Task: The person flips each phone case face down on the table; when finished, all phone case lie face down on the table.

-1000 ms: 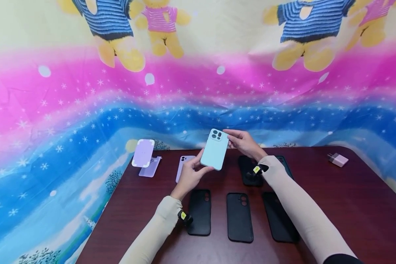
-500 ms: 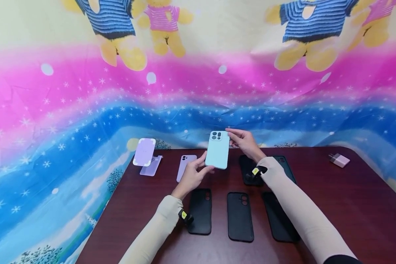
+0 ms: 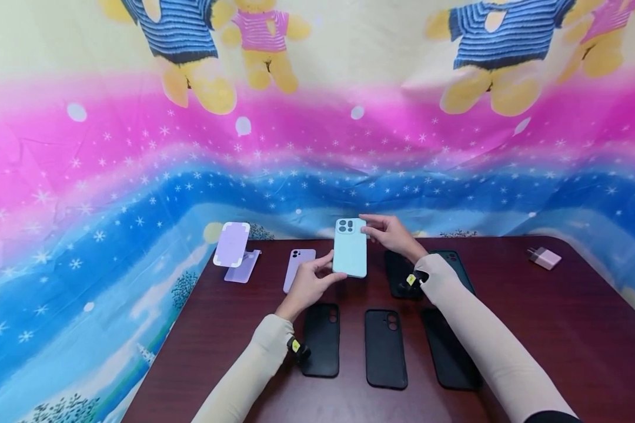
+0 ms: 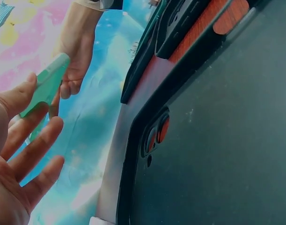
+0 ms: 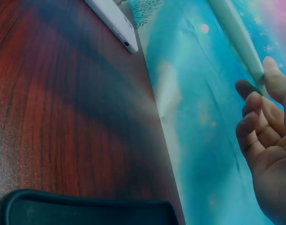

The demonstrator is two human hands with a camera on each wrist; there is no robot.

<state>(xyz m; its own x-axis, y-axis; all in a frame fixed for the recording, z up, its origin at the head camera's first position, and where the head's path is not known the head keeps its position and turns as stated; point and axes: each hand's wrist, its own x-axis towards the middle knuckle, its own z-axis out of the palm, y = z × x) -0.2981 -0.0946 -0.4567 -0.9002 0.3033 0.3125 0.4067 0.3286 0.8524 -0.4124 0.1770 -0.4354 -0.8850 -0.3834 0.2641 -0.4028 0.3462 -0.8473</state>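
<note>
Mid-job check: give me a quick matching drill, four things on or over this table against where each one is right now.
Things:
1. light blue phone
2. lilac phone
3. lilac stand
4. pink charger

Places:
A. far right of the table
B. far left corner, propped upright
C. lying flat just left of the left hand
D. held above the table by both hands, right hand at its top

Pairs: 1-D, 2-C, 3-B, 4-A
</note>
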